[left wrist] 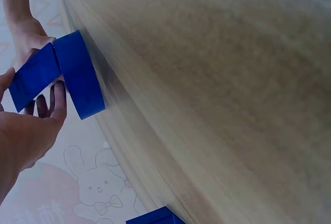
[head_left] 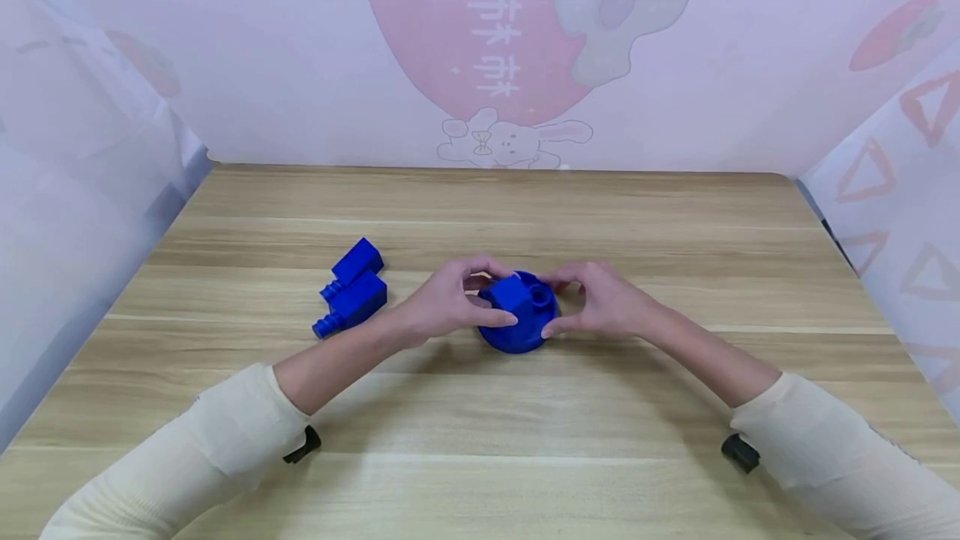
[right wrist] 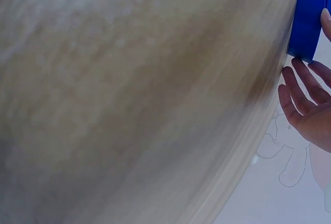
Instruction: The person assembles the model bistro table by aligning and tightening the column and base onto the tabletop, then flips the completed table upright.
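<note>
A blue round base (head_left: 517,340) lies flat on the table with a round hole (head_left: 540,297) in its top. Upright on it stands a blue rectangular block (head_left: 511,294); its lower end is hidden. My left hand (head_left: 446,302) grips this block between thumb and fingers, which the left wrist view also shows with the block (left wrist: 34,76) against the base (left wrist: 80,76). From the right, my right hand (head_left: 603,300) holds the base by its rim, thumb at the near side and fingers at the far side. In the right wrist view its fingers touch the base (right wrist: 307,19).
Left of my left hand lie two more blue blocks, one nearer (head_left: 362,300) and one farther (head_left: 358,258), each with a ridged peg at one end. Beyond the wooden table (head_left: 637,215) rises a pale printed backdrop (head_left: 300,65).
</note>
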`<act>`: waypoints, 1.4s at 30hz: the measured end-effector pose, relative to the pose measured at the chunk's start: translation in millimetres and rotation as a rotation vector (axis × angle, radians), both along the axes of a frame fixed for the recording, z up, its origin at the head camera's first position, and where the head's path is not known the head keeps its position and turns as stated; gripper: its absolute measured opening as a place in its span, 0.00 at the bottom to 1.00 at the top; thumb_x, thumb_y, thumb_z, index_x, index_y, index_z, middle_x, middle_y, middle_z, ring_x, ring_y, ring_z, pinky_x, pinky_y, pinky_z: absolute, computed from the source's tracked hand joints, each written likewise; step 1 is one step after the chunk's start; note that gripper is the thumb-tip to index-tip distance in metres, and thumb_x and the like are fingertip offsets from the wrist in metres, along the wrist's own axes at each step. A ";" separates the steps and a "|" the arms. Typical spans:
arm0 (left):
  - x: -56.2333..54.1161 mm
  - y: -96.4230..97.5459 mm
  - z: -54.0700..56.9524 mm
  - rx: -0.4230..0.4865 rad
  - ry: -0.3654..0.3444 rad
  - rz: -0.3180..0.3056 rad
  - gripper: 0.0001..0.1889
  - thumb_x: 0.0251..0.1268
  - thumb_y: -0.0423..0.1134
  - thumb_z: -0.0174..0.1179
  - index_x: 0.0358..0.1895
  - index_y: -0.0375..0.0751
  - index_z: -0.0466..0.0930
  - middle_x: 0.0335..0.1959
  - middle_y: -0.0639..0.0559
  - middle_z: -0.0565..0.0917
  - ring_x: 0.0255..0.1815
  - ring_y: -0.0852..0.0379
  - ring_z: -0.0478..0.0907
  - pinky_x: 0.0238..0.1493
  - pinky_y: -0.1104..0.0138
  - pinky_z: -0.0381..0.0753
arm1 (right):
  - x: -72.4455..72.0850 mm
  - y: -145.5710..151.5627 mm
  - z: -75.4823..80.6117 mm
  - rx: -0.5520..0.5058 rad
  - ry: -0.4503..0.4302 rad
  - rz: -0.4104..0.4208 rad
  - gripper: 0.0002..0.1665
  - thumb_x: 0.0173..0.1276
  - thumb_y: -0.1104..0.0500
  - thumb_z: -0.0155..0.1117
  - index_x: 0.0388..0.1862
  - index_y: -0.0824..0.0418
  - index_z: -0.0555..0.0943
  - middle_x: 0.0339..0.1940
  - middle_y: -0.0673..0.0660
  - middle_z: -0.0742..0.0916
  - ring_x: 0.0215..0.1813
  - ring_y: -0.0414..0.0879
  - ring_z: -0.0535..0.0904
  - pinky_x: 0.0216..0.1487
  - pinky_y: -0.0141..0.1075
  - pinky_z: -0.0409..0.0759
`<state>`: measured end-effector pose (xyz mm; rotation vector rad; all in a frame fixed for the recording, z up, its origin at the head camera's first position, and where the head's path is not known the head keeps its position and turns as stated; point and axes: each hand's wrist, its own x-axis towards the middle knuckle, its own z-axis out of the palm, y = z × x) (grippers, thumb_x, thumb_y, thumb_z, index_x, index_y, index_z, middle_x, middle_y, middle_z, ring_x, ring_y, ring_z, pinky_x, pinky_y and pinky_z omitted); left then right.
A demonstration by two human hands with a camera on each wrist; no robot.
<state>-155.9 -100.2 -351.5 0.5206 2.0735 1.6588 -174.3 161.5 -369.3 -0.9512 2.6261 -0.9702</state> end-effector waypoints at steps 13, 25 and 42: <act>-5.3 1.2 -2.8 0.015 0.077 -0.143 0.26 0.70 0.25 0.64 0.69 0.28 0.73 0.63 0.36 0.81 0.65 0.43 0.78 0.63 0.56 0.81 | -1.9 0.5 -2.8 -0.038 -0.011 0.009 0.40 0.52 0.51 0.87 0.61 0.67 0.84 0.50 0.58 0.91 0.52 0.52 0.85 0.46 0.49 0.83; 2.8 8.1 -0.2 -0.166 0.190 0.061 0.25 0.55 0.35 0.79 0.51 0.34 0.74 0.48 0.44 0.83 0.51 0.49 0.81 0.50 0.61 0.84 | -2.6 1.3 -3.8 -0.034 -0.033 0.006 0.41 0.53 0.51 0.87 0.62 0.67 0.83 0.51 0.58 0.90 0.53 0.53 0.85 0.48 0.49 0.83; 4.1 17.6 0.2 -0.227 0.305 0.075 0.23 0.55 0.38 0.79 0.48 0.33 0.78 0.45 0.44 0.84 0.45 0.50 0.81 0.43 0.65 0.84 | -1.1 0.7 -3.9 -0.032 -0.035 -0.003 0.39 0.52 0.52 0.87 0.62 0.65 0.84 0.52 0.56 0.90 0.53 0.51 0.84 0.49 0.47 0.84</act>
